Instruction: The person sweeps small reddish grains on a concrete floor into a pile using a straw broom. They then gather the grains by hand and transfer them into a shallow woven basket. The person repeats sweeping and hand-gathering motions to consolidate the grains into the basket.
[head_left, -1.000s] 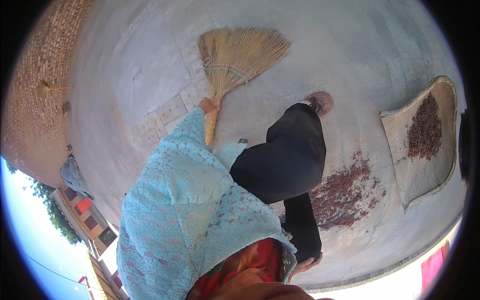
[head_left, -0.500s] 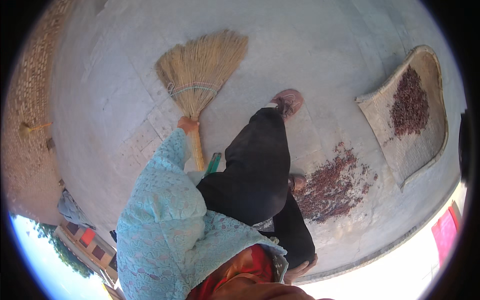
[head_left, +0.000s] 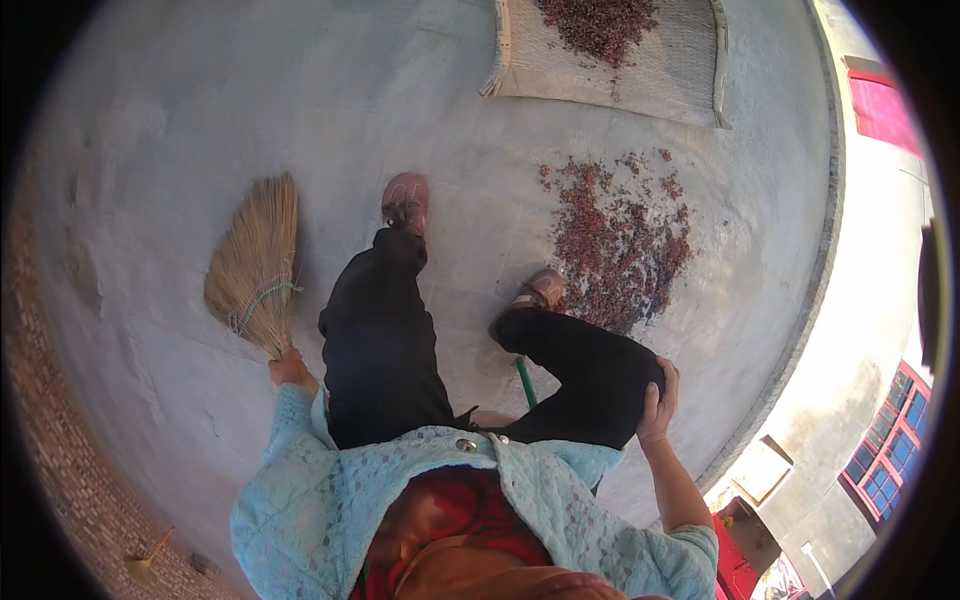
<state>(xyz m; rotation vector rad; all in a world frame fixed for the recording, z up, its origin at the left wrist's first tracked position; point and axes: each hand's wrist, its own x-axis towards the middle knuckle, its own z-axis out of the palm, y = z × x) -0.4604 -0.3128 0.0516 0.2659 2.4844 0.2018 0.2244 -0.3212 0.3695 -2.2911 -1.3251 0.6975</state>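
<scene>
My left hand (head_left: 290, 370) is closed around the handle of a straw broom (head_left: 255, 265). The broom's fanned bristles spread over the grey floor to the left of my left foot, with a pale green binding around them. My right hand (head_left: 659, 402) rests on my bent right knee, thumb apart from the fingers, holding nothing. Beside my right shoe lies a loose scatter of small dark-red dried pieces (head_left: 620, 235), too small to name surely. Beyond it, a woven winnowing tray (head_left: 660, 95) bears a heap of similar pieces (head_left: 600, 28).
Under me, part of a green bar (head_left: 527, 383) shows between my legs. A curved floor edge (head_left: 815, 290) runs along the right, before a pale wall with a red-framed window (head_left: 888, 440). At the lower left is brickwork (head_left: 75, 490) with another small broom (head_left: 142, 568).
My view has swung to the right, so the tray now lies ahead. The broom has come round to my left, still in my left hand. My right hand remains at my knee.
</scene>
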